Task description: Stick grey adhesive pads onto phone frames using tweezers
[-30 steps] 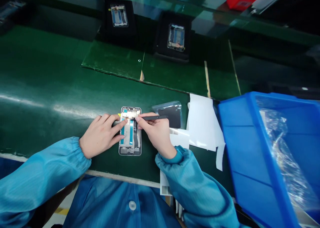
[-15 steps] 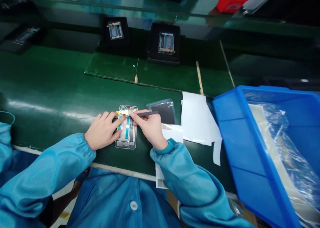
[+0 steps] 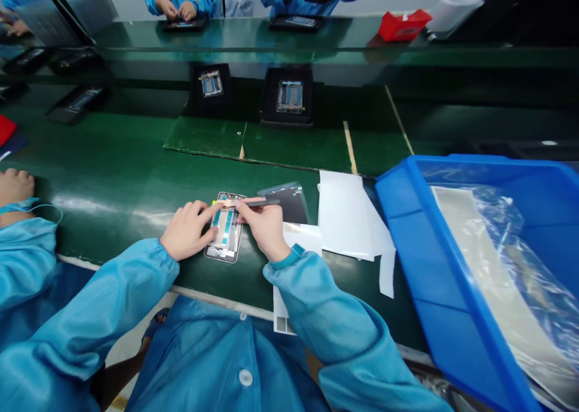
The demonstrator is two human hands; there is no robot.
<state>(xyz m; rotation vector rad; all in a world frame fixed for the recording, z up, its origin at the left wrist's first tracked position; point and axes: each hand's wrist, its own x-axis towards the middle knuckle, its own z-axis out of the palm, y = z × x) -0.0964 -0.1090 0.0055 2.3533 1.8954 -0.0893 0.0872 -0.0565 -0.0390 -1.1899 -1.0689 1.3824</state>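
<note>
An opened smartphone (image 3: 225, 226), its inner parts and blue strips showing, lies on the green bench in front of me. My left hand (image 3: 189, 227) is open with its fingers apart. Its index fingertip touches the phone's upper part, and the thumb rests near the middle of its left side. Dark tweezers (image 3: 266, 202) are pinched in my right hand (image 3: 263, 224); their tips point left over the phone's top end, where my fingers partly hide what they touch. A small yellow tab sticks out at the phone's upper left.
A flat dark bag (image 3: 289, 201) and white sheets (image 3: 346, 213) lie to the right, before a blue bin (image 3: 407, 243) holding clear plastic. Phones in black trays (image 3: 266, 113) stand behind. A co-worker's hand (image 3: 15, 186) is at left; other people work across the bench.
My view has tilted up, bringing the people across the bench and the neighbour's hand into sight. My left index finger lies farther up the phone. The tweezers stay over its top end.
</note>
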